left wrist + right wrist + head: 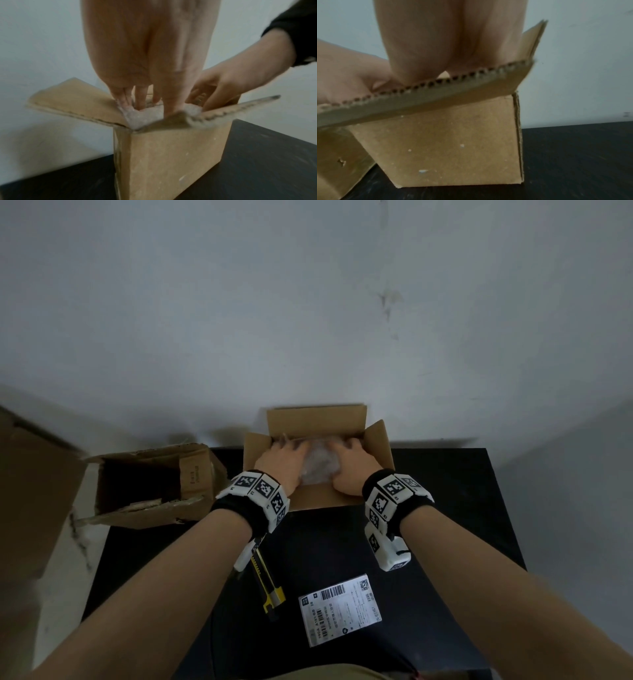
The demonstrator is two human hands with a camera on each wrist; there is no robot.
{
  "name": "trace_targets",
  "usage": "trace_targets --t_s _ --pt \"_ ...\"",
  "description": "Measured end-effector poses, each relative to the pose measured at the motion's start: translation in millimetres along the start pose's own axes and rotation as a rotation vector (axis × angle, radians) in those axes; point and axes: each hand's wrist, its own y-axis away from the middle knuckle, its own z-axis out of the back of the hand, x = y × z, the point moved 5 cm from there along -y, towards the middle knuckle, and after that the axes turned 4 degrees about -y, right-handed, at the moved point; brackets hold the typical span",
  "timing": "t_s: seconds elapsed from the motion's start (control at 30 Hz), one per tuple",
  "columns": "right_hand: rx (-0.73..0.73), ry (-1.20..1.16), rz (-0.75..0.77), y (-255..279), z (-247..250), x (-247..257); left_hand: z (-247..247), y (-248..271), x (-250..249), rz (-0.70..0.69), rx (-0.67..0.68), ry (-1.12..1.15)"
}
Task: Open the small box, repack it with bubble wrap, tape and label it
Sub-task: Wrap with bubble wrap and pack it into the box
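Note:
The small cardboard box [315, 498] stands at the far edge of the black table [445, 508] with all its flaps [73, 97] folded out. Crumpled bubble wrap [318, 465] fills its inside. Both hands are in the box on top of the wrap. My left hand [282, 458] pushes straight fingers [142, 94] down into the bubble wrap [137, 116] at the left side. My right hand [354, 462] presses on the right side, its fingertips inside the box [171, 155]. In the right wrist view the near flap [436, 94] hides the right hand's [445, 47] fingertips.
A shipping label [340, 609] lies flat on the table near me. A yellow utility knife [269, 587] lies left of it, partly under my left forearm. A larger, torn cardboard box [150, 484] lies open on its side left of the table. A white wall rises right behind.

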Motion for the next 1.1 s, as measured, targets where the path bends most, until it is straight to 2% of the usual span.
trace_targets --t_s 0.1,0.17,0.23,0.33,0.4,0.67,0.83,0.93,1.1 --pt "0.011 -0.006 -0.001 2 2 -2 2 -1 5 -0.036 0.091 0.041" --pt "-0.001 -0.032 -0.002 3 3 -4 4 2 8 -0.074 0.096 0.011" --pt "0.004 -0.061 -0.002 5 3 -4 7 8 10 -0.102 0.034 -0.063" --pt "0.033 -0.047 0.008 13 3 -5 14 19 7 -0.158 -0.109 -0.319" --pt "0.020 -0.044 0.002 19 5 -9 14 22 5 -0.183 -0.128 -0.355" --pt "-0.015 -0.019 0.001 20 -3 -7 11 25 -9 -0.106 -0.130 -0.390" --pt "-0.044 -0.063 -0.003 17 -17 3 13 37 6 -0.086 -0.123 -0.384" --pt "-0.020 0.009 0.012 15 -31 18 11 47 21 -0.071 -0.121 -0.385" --pt "-0.003 0.097 -0.049 9 -40 24 9 56 24 -0.102 -0.106 -0.391"
